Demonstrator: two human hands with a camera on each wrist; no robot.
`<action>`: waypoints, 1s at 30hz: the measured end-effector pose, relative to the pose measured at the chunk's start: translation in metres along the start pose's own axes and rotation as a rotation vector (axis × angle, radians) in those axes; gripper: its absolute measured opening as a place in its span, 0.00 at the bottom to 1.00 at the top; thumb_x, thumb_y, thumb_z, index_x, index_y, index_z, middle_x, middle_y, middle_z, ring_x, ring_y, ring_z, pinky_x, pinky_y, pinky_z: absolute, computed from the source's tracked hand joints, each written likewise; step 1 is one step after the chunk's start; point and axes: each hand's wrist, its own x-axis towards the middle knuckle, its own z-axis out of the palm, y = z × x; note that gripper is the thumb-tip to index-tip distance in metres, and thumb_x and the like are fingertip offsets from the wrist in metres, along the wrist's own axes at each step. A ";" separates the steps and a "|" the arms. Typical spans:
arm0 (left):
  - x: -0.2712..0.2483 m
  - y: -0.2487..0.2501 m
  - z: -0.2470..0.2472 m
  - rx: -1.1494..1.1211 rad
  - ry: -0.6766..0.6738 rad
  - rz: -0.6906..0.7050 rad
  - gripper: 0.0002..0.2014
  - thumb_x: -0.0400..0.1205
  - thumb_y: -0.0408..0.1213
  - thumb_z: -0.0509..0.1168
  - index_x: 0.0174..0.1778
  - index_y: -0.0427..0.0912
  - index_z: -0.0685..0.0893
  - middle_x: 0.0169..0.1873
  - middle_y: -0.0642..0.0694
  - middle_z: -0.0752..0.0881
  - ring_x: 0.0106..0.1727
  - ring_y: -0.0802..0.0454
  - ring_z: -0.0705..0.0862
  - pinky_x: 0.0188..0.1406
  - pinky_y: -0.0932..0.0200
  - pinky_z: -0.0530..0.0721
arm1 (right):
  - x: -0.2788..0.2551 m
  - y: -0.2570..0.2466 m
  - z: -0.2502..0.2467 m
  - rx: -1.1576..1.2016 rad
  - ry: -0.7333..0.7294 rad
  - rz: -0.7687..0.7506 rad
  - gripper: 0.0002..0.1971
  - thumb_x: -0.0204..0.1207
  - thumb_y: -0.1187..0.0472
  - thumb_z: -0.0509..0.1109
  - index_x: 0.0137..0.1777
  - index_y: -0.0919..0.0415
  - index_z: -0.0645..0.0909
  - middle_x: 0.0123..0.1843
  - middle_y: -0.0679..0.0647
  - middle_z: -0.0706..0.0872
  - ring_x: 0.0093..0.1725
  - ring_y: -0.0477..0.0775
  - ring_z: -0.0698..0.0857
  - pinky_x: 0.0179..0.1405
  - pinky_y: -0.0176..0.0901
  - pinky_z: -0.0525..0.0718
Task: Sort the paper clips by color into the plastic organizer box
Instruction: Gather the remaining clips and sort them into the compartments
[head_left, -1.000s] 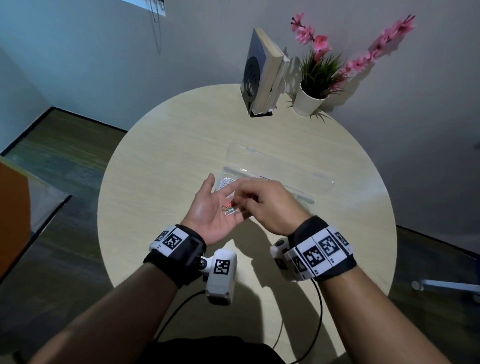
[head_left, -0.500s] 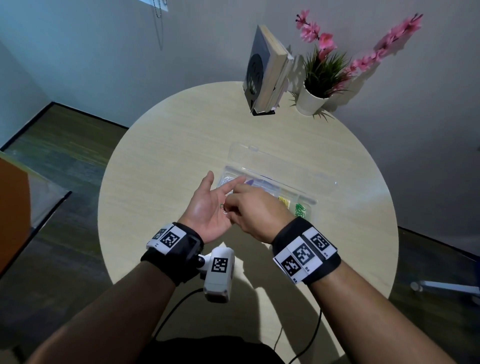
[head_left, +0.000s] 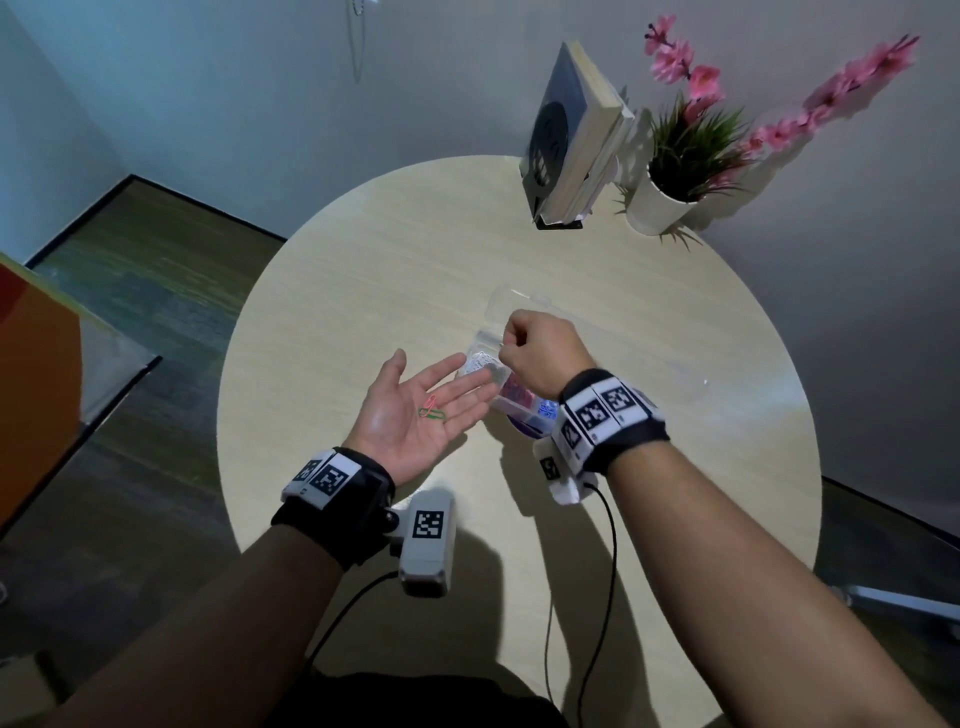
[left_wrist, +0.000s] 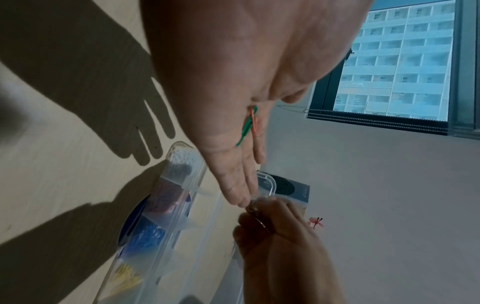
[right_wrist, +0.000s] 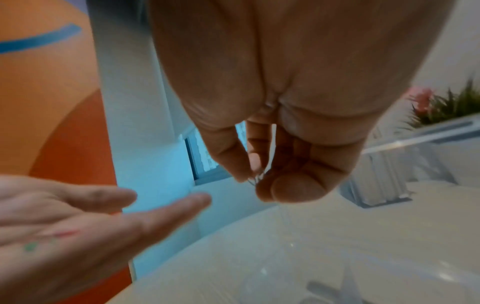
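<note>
My left hand (head_left: 415, 410) lies palm up and flat over the table, with a green paper clip (head_left: 432, 414) and a pink-red paper clip (head_left: 430, 401) loose on the palm. In the left wrist view the same green clip (left_wrist: 246, 128) and red clip (left_wrist: 254, 123) show edge-on. My right hand (head_left: 506, 348) hovers over the left end of the clear organizer box (head_left: 649, 364), above the compartment of silver clips (head_left: 480, 361). Its thumb and fingertips (right_wrist: 233, 164) pinch a thin silver paper clip (right_wrist: 255, 179). Red, blue and yellow clips fill further compartments (left_wrist: 153, 232).
At the table's far edge stand a book on a stand (head_left: 571, 140) and a white pot of pink flowers (head_left: 670, 182). An orange panel (head_left: 31, 374) stands left of the round table (head_left: 363, 291). Wrist camera cables (head_left: 597, 597) hang near my body.
My right hand has lifted off the left palm with a silver clip and moved right and away, over the box. The left palm is now uncovered, and two clips show on it.
</note>
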 end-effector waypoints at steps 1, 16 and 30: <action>0.001 0.001 -0.001 -0.010 0.002 -0.001 0.34 0.86 0.60 0.44 0.70 0.33 0.75 0.63 0.27 0.83 0.63 0.31 0.83 0.60 0.40 0.83 | 0.007 0.000 0.005 -0.025 -0.020 0.022 0.04 0.72 0.65 0.64 0.38 0.56 0.78 0.39 0.55 0.86 0.39 0.56 0.83 0.36 0.41 0.78; 0.006 -0.012 0.015 -0.023 -0.052 -0.051 0.36 0.84 0.64 0.41 0.67 0.38 0.79 0.50 0.38 0.83 0.46 0.49 0.78 0.45 0.55 0.84 | -0.034 -0.020 0.017 -0.287 -0.155 -0.394 0.10 0.78 0.60 0.68 0.57 0.54 0.86 0.52 0.55 0.80 0.54 0.55 0.81 0.45 0.43 0.76; 0.010 -0.017 0.014 0.097 -0.025 -0.049 0.36 0.85 0.63 0.43 0.70 0.35 0.76 0.60 0.28 0.84 0.60 0.34 0.86 0.57 0.44 0.86 | -0.018 0.035 -0.013 -0.004 0.084 0.057 0.07 0.76 0.58 0.69 0.37 0.53 0.80 0.38 0.51 0.86 0.39 0.52 0.83 0.40 0.40 0.80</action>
